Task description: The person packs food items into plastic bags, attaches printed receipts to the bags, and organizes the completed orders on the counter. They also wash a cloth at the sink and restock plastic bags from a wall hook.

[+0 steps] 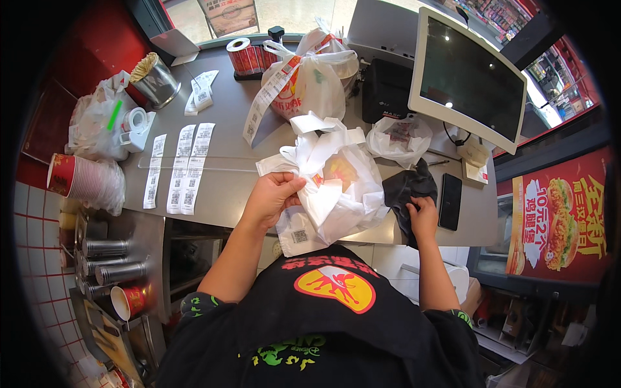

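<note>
In front of me on the counter is a white plastic takeaway bag, its handles bunched up at the top and its contents mostly hidden. My left hand pinches the bag at its left side between thumb and fingers. A printed paper slip or packet with a code hangs below that hand at the counter's edge. On the right, my right hand grips a dark cloth that droops over the front edge. A black smartphone lies just right of that hand.
Another tied takeaway bag stands behind, beside a label roll. Several receipt strips lie at left, near stacked paper cups and a metal canister of sticks. A monitor overhangs the right; a crumpled plastic bag sits below it.
</note>
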Tool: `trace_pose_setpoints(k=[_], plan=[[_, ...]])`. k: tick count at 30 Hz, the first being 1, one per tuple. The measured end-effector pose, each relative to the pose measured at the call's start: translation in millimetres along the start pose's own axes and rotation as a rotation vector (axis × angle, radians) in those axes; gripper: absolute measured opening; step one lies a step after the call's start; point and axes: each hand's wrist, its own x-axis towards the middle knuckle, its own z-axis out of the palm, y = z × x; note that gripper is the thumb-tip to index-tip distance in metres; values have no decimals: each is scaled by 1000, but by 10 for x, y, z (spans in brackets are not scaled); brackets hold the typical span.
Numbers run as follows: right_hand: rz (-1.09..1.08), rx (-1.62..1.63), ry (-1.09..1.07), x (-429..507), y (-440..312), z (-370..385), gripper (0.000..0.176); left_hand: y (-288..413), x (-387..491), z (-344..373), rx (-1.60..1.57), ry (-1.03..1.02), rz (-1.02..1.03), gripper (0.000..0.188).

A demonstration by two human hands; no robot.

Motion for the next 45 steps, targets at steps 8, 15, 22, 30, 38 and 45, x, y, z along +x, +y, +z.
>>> trace_pose_setpoints(k=[8, 15, 22, 30, 38, 45], plan=[[-157, 356, -76, 53, -1268, -463, 18, -68, 43, 134, -165, -114, -67, 16], [-354, 175, -318, -289, -2190, -383, 18, -120, 47, 235, -105, -81, 2, 17], [-242, 107, -405, -283, -2115, -364, 17, -206, -2, 380, 56, -69, 78, 17], [-209, 84, -403, -260, -1981, -412, 15, -263, -6, 461, 55, -62, -11, 20], [143, 852, -859, -65, -1645, -346, 18, -287, 12, 499, 29, -42, 12, 14], [225, 562, -402, 133, -890, 83, 10, -72, 32, 226, -37, 197, 128, 13]])
